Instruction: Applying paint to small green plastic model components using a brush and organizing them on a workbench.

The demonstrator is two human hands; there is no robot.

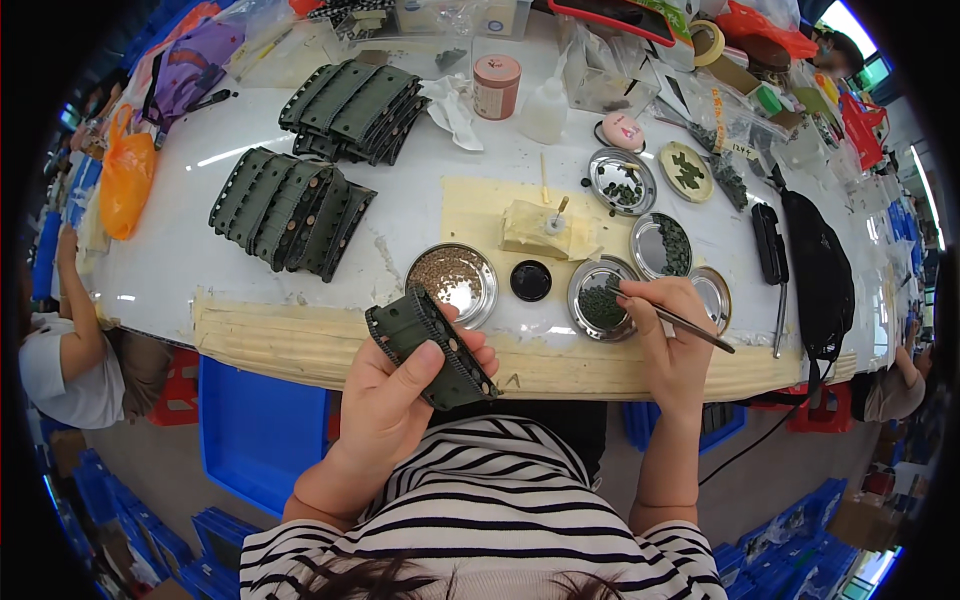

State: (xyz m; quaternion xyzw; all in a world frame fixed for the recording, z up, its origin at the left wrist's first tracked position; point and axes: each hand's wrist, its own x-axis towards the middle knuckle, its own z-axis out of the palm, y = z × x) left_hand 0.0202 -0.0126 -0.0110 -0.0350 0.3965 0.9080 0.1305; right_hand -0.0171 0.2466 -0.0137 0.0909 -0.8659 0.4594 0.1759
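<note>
My left hand (385,405) is closed around a dark green curved panel (420,345) with small studs and holes along its edges, held tilted at the table's front edge. In my right hand (672,325) is a pair of dark tweezers (708,336), gripped like a pen. Their tip points into a round metal dish (577,318) of small dark green pieces (604,308); whether it pinches one is too small to tell. Just beyond the panel sits another metal dish (492,290) with small brown pieces. A small black pot (530,281) stands between these two dishes.
Stacks of similar green panels (285,205) (350,100) lie at the left. Behind the dishes is a taped block (535,230) with an upright pin. A white squeeze bottle (544,110), pink tin (497,85) and black pouch (815,260) stand farther around. A blue bin (250,430) lies below the edge.
</note>
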